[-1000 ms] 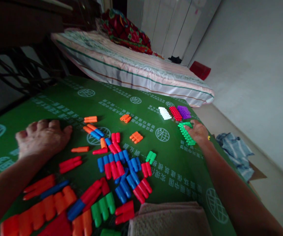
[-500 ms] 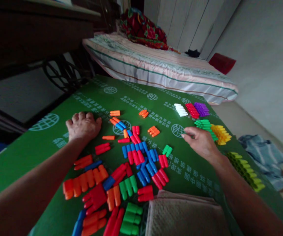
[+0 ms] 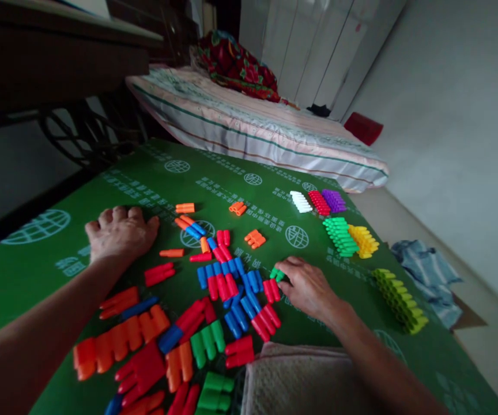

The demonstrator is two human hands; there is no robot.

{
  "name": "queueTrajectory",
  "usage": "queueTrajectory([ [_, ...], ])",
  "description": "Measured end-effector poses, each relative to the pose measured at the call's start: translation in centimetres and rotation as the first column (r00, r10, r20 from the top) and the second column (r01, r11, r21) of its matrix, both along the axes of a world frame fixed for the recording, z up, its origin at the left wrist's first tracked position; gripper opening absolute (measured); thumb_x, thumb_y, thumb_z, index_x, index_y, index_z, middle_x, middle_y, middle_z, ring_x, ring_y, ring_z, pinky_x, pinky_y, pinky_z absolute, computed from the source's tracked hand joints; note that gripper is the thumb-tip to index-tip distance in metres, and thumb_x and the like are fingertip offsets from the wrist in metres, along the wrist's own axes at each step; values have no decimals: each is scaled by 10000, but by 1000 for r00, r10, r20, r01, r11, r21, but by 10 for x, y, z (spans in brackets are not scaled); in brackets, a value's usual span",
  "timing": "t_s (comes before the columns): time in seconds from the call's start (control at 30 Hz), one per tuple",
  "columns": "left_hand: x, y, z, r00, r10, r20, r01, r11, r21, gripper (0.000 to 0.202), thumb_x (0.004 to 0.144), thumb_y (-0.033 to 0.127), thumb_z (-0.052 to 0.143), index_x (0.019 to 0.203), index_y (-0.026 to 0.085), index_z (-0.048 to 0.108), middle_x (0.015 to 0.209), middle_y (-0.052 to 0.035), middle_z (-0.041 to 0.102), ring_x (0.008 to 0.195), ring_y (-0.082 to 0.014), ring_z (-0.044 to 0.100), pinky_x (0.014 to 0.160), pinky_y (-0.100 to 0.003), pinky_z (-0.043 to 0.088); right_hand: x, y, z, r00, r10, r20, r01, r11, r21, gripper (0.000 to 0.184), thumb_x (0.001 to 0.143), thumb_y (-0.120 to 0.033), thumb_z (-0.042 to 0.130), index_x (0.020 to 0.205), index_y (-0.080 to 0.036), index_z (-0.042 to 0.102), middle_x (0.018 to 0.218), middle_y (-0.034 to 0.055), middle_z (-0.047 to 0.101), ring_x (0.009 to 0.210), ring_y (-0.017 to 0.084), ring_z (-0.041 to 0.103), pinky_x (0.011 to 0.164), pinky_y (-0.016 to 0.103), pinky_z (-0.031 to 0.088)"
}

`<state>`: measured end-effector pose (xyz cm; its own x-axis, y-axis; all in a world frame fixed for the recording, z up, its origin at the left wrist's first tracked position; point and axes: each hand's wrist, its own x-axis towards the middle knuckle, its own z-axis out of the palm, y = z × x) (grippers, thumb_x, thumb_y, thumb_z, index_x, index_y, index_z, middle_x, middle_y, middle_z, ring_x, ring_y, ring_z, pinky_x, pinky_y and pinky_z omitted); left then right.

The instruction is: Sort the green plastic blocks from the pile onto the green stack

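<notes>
My left hand (image 3: 121,233) lies palm down on the green board, fingers spread and holding nothing. Close beside it are a single orange bullet-shaped block (image 3: 172,253) and a joined red group (image 3: 159,274). My right hand (image 3: 309,288) has its thumb and fingertips around a small joined group of green bullet-shaped blocks (image 3: 277,274), partly hidden by the fingers. Just left of that hand sits a red pair (image 3: 271,290). Many loose red, blue, orange and green blocks, such as a green group (image 3: 207,343), are scattered between my arms.
Sorted clusters stand at the right: white (image 3: 301,202), red (image 3: 319,203), purple (image 3: 334,200), green (image 3: 340,236), yellow (image 3: 363,241) and yellow-green (image 3: 400,301). A folded grey-brown cloth (image 3: 301,380) lies at the near edge. Beyond the board (image 3: 214,173) is a bed (image 3: 249,129).
My right hand has moved down and left from beside the green cluster to the small green blocks and closed around them. My left hand stays on the board; the whole view has shifted slightly.
</notes>
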<state>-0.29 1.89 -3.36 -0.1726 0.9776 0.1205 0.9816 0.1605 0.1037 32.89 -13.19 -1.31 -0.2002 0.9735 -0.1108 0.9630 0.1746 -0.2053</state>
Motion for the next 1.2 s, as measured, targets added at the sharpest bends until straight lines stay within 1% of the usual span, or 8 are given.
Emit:
queueTrajectory([
  [0.13, -4, 6, -5, 1000, 2, -7, -2, 1000, -6, 693, 837, 556, 193, 1209, 62, 506, 1328, -255, 431, 1292, -409, 326, 1015, -588, 318, 0, 0, -5, 1000, -22, 1, 22, 998, 52, 239, 839, -191, 555, 1059, -204, 648, 1095, 71, 644, 1053, 202, 576, 905, 315, 452],
  [0.23, -6, 9, -7, 1000, 7, -24, -8, 1000, -11, 700, 832, 571, 182, 1203, 76, 509, 1323, -245, 437, 1274, -403, 342, 1004, -586, 331, 2, -1, -10, 1000, -20, -7, 20, 996, 88, 249, 830, -168, 540, 1054, -203, 645, 1087, 72, 642, 1056, 200, 566, 918, 315, 448],
  [0.4, -6, 10, -7, 999, 14, -41, -15, 1000, -17, 727, 823, 587, 158, 1209, 80, 508, 1321, -238, 443, 1266, -403, 350, 1005, -583, 336, 9, -4, -15, 999, -46, -19, 48, 991, 126, 288, 822, -161, 534, 1087, -198, 640, 1092, 76, 638, 1061, 204, 558, 932, 324, 450],
  [0.63, -6, 11, -7, 999, 20, -32, -20, 1000, -7, 742, 815, 592, 157, 1200, 72, 520, 1310, -249, 456, 1254, -414, 367, 997, -589, 343, 10, -8, -18, 993, -108, -51, 115, 980, 161, 318, 819, -174, 542, 1117, -214, 646, 1079, 68, 643, 1070, 207, 558, 940, 324, 453],
  [0.83, -1, 7, -6, 1000, 16, -25, -15, 1000, 8, 694, 832, 553, 194, 1199, 61, 517, 1307, -254, 460, 1263, -406, 363, 1008, -584, 331, 13, -11, -24, 987, -126, -98, 144, 968, 204, 340, 802, -149, 545, 1114, -230, 652, 1091, 65, 653, 1070, 209, 559, 926, 325, 459],
  [0.97, 2, 1, -5, 1000, 6, -27, -6, 1000, 14, 655, 852, 524, 219, 1210, 57, 505, 1316, -254, 459, 1272, -398, 354, 1010, -572, 327, 17, -14, -31, 986, -115, -119, 140, 963, 230, 351, 801, -139, 536, 1119, -231, 650, 1092, 66, 655, 1064, 206, 565, 919, 328, 460],
  [1.13, 3, -6, -5, 999, -31, -21, 31, 999, 19, 666, 869, 527, 204, 1226, 49, 497, 1310, -260, 465, 1262, -387, 360, 1003, -552, 323, 20, -18, -39, 985, -113, -126, 143, 956, 257, 337, 814, -167, 527, 1127, -210, 647, 1116, 74, 651, 1059, 219, 567, 923, 344, 459],
  [1.2, 3, -6, -6, 1000, -18, -16, 18, 1000, 17, 654, 867, 517, 213, 1230, 55, 500, 1311, -259, 467, 1263, -386, 358, 1001, -545, 321, 22, -19, -41, 986, -107, -128, 138, 954, 265, 329, 820, -179, 525, 1124, -213, 647, 1121, 74, 650, 1051, 220, 568, 925, 347, 456],
])
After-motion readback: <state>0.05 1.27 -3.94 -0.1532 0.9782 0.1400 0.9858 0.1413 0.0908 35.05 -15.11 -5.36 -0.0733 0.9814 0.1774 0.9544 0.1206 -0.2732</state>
